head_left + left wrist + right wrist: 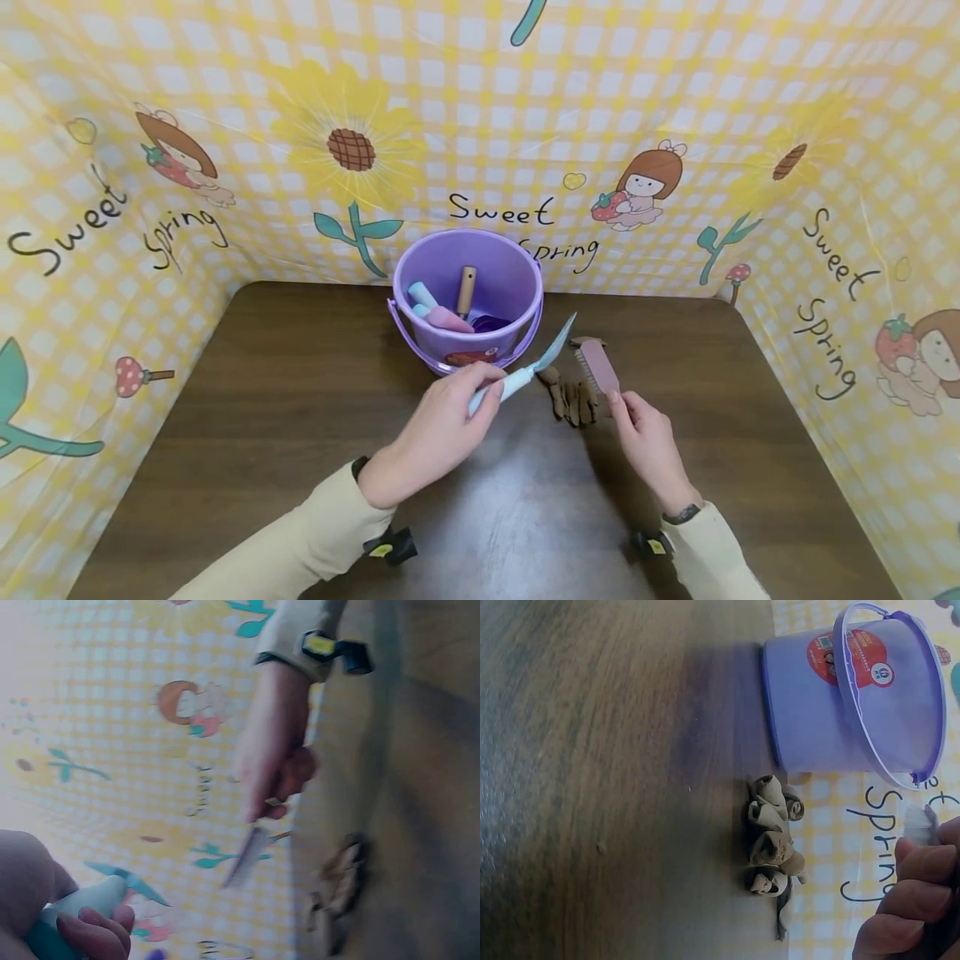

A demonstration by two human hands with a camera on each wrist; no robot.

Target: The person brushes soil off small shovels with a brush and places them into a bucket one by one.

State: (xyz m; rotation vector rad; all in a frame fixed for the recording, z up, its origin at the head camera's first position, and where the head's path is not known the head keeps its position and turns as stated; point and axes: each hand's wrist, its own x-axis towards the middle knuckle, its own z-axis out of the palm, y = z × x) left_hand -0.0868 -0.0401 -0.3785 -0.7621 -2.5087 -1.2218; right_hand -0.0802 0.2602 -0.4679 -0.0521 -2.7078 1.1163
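My left hand (442, 421) grips the light blue handle of a small garden trowel (555, 343); the trowel blade (127, 881) points up and away in the left wrist view. My right hand (654, 442) pinches the handle of a pink brush (597, 365), its bristles facing left. Below the brush lies a crumpled brown bundle with finger-like tubes (576, 402), like a work glove; several tubes (769, 847) show end-on in the right wrist view. Just beyond my left hand stands a purple bucket (416, 337), apart from both hands.
Inside the bucket are a wooden handle (467, 290), a light blue handle (422, 293), a pink piece (448, 319) and something dark purple. The bucket's carrying handle (405, 333) hangs down in front. A yellow checked cloth (480, 108) walls in the dark wooden table (300, 400).
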